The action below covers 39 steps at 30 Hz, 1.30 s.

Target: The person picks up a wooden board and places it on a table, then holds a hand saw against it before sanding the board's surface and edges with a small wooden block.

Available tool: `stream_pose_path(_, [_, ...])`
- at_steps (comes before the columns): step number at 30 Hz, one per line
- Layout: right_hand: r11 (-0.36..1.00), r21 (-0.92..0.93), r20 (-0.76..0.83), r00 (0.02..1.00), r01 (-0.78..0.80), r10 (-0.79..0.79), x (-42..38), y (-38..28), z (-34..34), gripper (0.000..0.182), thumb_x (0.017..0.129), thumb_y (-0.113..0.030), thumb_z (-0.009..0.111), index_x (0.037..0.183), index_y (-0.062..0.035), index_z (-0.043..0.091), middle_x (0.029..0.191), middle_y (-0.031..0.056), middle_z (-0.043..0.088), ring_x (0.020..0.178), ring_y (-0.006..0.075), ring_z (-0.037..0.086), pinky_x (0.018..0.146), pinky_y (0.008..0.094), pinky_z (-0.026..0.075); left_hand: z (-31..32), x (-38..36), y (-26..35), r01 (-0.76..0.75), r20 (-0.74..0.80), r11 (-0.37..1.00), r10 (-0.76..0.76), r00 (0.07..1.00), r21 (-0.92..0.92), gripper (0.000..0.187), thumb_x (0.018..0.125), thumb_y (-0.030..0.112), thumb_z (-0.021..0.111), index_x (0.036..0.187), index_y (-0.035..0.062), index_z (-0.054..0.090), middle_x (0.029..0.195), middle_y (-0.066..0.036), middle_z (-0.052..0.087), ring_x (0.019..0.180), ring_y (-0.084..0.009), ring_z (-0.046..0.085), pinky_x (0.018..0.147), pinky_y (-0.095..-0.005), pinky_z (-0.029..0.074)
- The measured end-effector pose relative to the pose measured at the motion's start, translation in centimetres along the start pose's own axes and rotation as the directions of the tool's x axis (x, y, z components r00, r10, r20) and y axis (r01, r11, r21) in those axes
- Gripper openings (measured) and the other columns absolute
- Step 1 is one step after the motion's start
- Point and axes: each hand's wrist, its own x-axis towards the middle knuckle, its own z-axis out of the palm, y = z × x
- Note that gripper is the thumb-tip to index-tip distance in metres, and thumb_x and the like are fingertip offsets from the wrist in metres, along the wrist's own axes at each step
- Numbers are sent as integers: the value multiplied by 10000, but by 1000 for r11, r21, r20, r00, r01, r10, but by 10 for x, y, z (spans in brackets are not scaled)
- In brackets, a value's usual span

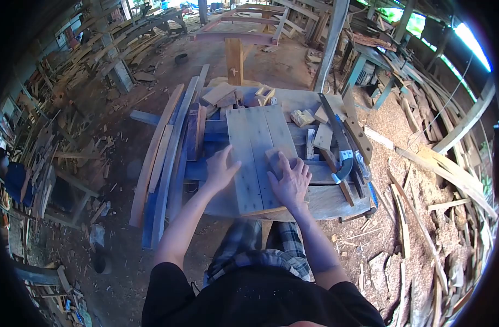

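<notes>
A flat wooden panel [249,163] made of side-by-side boards lies lengthwise in front of me on the workbench. My left hand [220,170] is at its left edge, with thumb and fingers apart and the fingertips touching the edge. My right hand [292,182] rests over a small flat brown block [279,154] on the panel's right side, fingers curled onto it. The palm hides part of that block. Just right of the panel lie a handsaw [339,136] with a curved grip and several wood offcuts [323,134].
Long wooden strips [165,147] lean along the bench's left side. More offcuts [218,94] sit at its far end, near an upright post [234,62]. Sawdust and scrap planks [402,218] cover the floor at right. A machine table [377,60] stands at the back right.
</notes>
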Motion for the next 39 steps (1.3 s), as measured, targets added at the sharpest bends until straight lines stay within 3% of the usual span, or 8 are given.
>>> stream_pose_path(6, [1000,25,-33,999,20,-19,-2,3,1,697,787,-421,773,1413,-260,510,1287,210,487,1173,371,481,971,481,380,0,-18,-20,108,-161,994,-108,981,-6,682,886,415,692,1435,82,463,1370,-213,527,1304,-393,452,1066,-507,373])
stream_pose_path(9, [999,16,-24,999,36,-35,-2,4,1,693,792,-436,763,1411,-258,507,1276,215,489,1158,367,481,956,474,383,4,-21,-34,114,-170,991,-101,980,68,839,837,464,733,1503,110,367,1458,-229,433,1368,-408,373,1098,-537,339])
stream_pose_path(12, [999,-1,-10,999,51,-51,-2,4,2,693,800,-457,749,1415,-258,498,1265,219,490,1140,366,480,940,470,385,-6,-24,-23,259,27,933,-274,961,248,1036,770,508,780,1568,159,218,1547,-250,278,1419,-442,270,1121,-574,300])
stream_pose_path(15, [999,-16,-2,999,51,-51,-2,4,3,693,802,-466,741,1417,-262,495,1268,216,488,1138,364,480,939,470,386,3,-20,-30,229,76,931,-260,963,285,1182,704,490,834,1589,203,105,1569,-274,176,1439,-472,204,1127,-592,280])
stream_pose_path(27, [1000,13,1,1000,18,-18,-3,1,-1,678,798,-420,745,1414,-261,510,1300,228,478,1172,381,474,973,491,381,32,-21,-32,47,-82,983,-33,996,177,1155,629,245,894,1572,203,229,1402,-239,345,1248,-456,392,1060,-536,349])
stream_pose_path(30, [1000,27,-3,1000,11,-11,-2,1,-1,680,792,-415,748,1412,-263,514,1297,228,480,1177,385,472,983,496,377,41,-14,-33,-6,-121,989,24,992,148,1091,665,263,868,1563,189,252,1391,-233,368,1251,-453,391,1056,-537,346])
stream_pose_path(36, [998,57,-3,1000,-5,5,-2,0,-4,669,775,-398,765,1391,-263,544,1291,221,496,1185,379,480,974,484,380,95,12,-64,-68,-268,980,118,956,189,586,875,250,666,1404,106,461,1373,-175,480,1224,-414,483,979,-495,443])
stream_pose_path(39, [998,64,-12,1000,2,-1,-3,0,-5,662,770,-391,769,1382,-262,551,1278,216,501,1167,371,485,949,471,384,103,14,-51,-113,-412,993,92,907,-26,359,926,215,605,1256,73,586,1214,-151,615,1091,-337,601,898,-457,502])
